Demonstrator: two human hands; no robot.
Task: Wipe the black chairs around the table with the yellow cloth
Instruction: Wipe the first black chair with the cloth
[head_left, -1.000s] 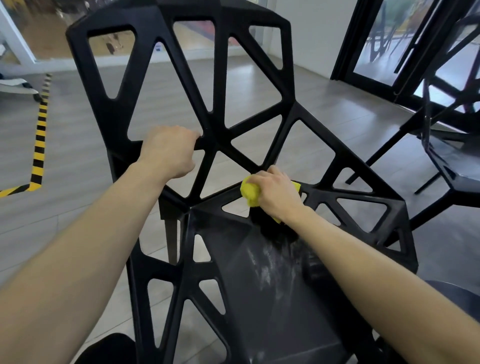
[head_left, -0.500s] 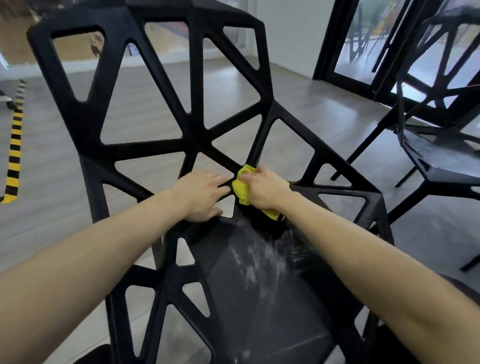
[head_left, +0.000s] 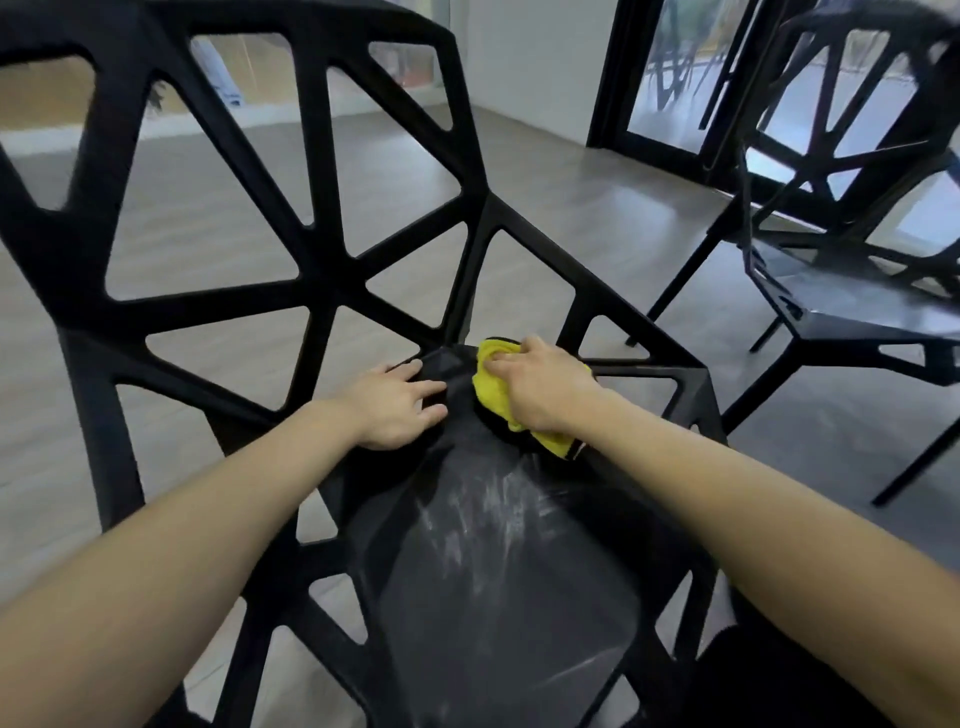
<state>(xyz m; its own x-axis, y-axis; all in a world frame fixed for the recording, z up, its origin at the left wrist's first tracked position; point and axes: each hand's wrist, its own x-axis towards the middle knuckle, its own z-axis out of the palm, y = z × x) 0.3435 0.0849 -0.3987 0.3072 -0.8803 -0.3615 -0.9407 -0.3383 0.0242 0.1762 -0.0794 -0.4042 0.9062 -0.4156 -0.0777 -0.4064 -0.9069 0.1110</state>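
Note:
A black chair (head_left: 322, 171) with a lattice back of triangular openings fills the view in front of me. Its dark seat (head_left: 498, 587) shows whitish smears in the middle. My right hand (head_left: 545, 387) grips the bunched yellow cloth (head_left: 493, 392) and presses it on the rear of the seat, where seat and back meet. My left hand (head_left: 397, 402) lies flat on the seat just left of the cloth, fingers spread and pointing right.
A second black lattice chair (head_left: 852, 291) stands to the right on the grey wood-look floor (head_left: 571, 208). Behind it are black-framed glass doors (head_left: 670, 73). A white wall lies at the back.
My left hand let go of the backrest strut, came down and now rests flat on the seat. My right hand with the cloth stayed at the seat's rear. The view shifted closer and leftward.

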